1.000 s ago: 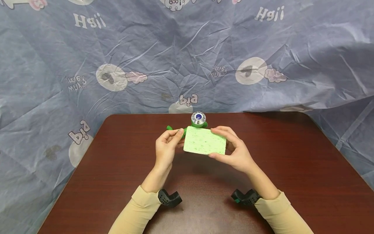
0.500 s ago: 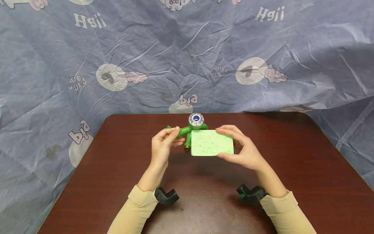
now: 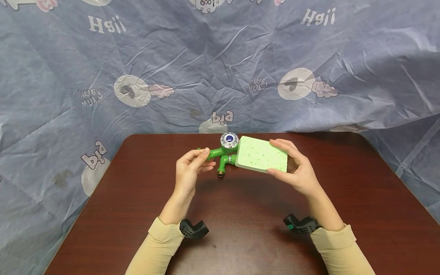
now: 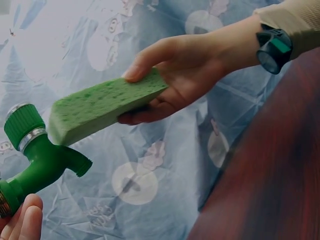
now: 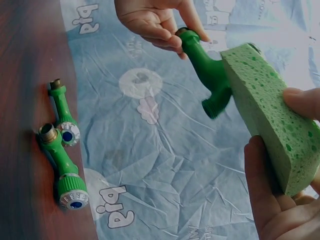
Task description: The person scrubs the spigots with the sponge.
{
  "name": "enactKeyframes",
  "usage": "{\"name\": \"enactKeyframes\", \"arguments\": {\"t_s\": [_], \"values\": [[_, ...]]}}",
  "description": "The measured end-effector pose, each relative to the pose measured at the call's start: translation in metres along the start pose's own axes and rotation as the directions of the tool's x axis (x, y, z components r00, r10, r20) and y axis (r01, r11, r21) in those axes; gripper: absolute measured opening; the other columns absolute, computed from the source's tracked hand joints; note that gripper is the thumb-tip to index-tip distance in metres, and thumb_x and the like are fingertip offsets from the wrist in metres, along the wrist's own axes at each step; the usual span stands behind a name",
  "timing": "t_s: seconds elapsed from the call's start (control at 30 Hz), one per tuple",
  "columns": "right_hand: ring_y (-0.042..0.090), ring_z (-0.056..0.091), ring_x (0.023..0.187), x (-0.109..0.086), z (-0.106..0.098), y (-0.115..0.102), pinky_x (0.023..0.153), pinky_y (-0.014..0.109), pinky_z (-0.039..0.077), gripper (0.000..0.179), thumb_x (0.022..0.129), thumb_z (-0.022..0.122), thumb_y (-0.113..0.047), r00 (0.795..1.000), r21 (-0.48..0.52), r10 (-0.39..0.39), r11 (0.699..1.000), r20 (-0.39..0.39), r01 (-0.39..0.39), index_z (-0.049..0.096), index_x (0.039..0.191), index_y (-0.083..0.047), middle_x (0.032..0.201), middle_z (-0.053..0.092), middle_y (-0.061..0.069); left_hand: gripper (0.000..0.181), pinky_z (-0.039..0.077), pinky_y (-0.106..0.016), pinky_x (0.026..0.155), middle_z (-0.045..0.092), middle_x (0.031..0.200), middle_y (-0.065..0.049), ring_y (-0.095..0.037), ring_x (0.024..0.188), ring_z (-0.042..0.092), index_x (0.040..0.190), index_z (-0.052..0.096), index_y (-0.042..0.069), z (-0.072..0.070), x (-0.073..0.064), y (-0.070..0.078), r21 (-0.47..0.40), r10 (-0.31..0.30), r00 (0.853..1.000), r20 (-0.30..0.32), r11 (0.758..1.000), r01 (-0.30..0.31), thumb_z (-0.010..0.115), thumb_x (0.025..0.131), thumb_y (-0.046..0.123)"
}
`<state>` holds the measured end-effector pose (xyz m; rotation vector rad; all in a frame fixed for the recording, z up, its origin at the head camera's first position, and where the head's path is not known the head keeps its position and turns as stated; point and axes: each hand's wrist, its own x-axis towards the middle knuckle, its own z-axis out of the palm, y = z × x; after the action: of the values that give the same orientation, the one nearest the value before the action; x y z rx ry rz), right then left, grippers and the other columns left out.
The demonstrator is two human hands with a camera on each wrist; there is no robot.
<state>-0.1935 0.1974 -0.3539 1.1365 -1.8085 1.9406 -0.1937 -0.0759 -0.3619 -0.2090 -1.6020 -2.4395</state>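
My left hand [image 3: 189, 166] pinches a green tap [image 3: 217, 153] by its inlet end, above the table. The tap has a round ribbed knob with a silver and blue cap; in the left wrist view its spout [image 4: 77, 161] points down to the right. My right hand [image 3: 295, 168] grips a light green speckled sponge [image 3: 262, 154] between thumb and fingers. The sponge's left end is right beside the tap's knob; whether they touch I cannot tell. In the right wrist view the sponge [image 5: 270, 110] hides part of the tap [image 5: 207, 67].
Two more green taps, a nearer one [image 5: 62, 162] and another [image 5: 61, 102], lie on the dark red-brown table [image 3: 154, 183]. One tap [image 3: 223, 164] shows below the held one in the head view. A wrinkled blue printed cloth [image 3: 206, 76] hangs behind the table.
My right hand has moved right with the sponge, tilting it so its lower edge shows. My left hand has shifted slightly left with the tap. A tap behind the sponge has come into view.
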Motion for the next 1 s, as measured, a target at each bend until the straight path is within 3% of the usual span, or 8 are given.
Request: {"name": "enactKeyframes", "arguments": {"t_s": [0.13, 0.33, 0.53, 0.77, 1.0], "values": [[0.02, 0.053, 0.101, 0.0, -0.001, 0.001, 0.072, 0.02, 0.053, 0.066, 0.068, 0.066, 0.026, 1.0, 0.005, 0.013, 1.0, -0.007, -0.013, 0.044, 0.129, 0.016, 0.129, 0.041, 0.019, 0.006, 0.058, -0.028, 0.058, 0.069, 0.073, -0.006, -0.017, 0.058, 0.067, 0.087, 0.069, 0.004, 0.002, -0.002, -0.001, 0.01, -0.019, 0.999, 0.028, 1.0, 0.019, 0.069, 0.085, 0.01], [0.021, 0.052, 0.103, 0.0, -0.008, 0.004, 0.074, 0.02, 0.052, 0.066, 0.067, 0.063, 0.028, 1.0, 0.003, 0.008, 1.0, -0.001, -0.008, 0.043, 0.129, 0.017, 0.128, 0.042, 0.021, 0.005, 0.058, -0.029, 0.057, 0.068, 0.072, -0.007, -0.017, 0.057, 0.066, 0.084, 0.069, 0.004, 0.0, 0.0, 0.001, 0.006, -0.001, 1.0, 0.011, 1.0, 0.001, 0.069, 0.085, 0.009], [0.02, 0.051, 0.103, -0.002, -0.013, 0.004, 0.073, 0.019, 0.052, 0.067, 0.066, 0.063, 0.029, 0.999, -0.03, 0.052, 0.998, -0.006, -0.052, 0.044, 0.129, 0.016, 0.127, 0.041, 0.02, 0.007, 0.058, -0.029, 0.058, 0.067, 0.07, -0.01, -0.018, 0.056, 0.066, 0.08, 0.068, 0.006, -0.002, 0.001, 0.003, -0.014, 0.008, 1.0, 0.001, 1.0, -0.008, 0.068, 0.086, 0.01], [0.021, 0.051, 0.103, -0.001, -0.007, 0.001, 0.071, 0.019, 0.052, 0.07, 0.064, 0.062, 0.032, 1.0, -0.007, -0.001, 1.0, 0.015, 0.001, 0.043, 0.13, 0.016, 0.128, 0.041, 0.019, 0.007, 0.057, -0.027, 0.056, 0.067, 0.07, -0.008, -0.016, 0.056, 0.066, 0.08, 0.067, 0.007, -0.001, 0.001, 0.0, -0.015, -0.002, 1.0, 0.008, 1.0, 0.002, 0.067, 0.086, 0.009], [0.021, 0.051, 0.102, -0.002, -0.006, 0.001, 0.072, 0.02, 0.051, 0.071, 0.062, 0.061, 0.034, 0.999, -0.01, -0.003, 1.0, 0.036, 0.003, 0.044, 0.129, 0.016, 0.128, 0.041, 0.02, 0.009, 0.057, -0.028, 0.056, 0.067, 0.069, -0.009, -0.017, 0.056, 0.066, 0.079, 0.068, 0.007, -0.003, 0.002, 0.001, -0.001, 0.007, 1.0, -0.012, 1.0, -0.007, 0.068, 0.086, 0.012]]}}
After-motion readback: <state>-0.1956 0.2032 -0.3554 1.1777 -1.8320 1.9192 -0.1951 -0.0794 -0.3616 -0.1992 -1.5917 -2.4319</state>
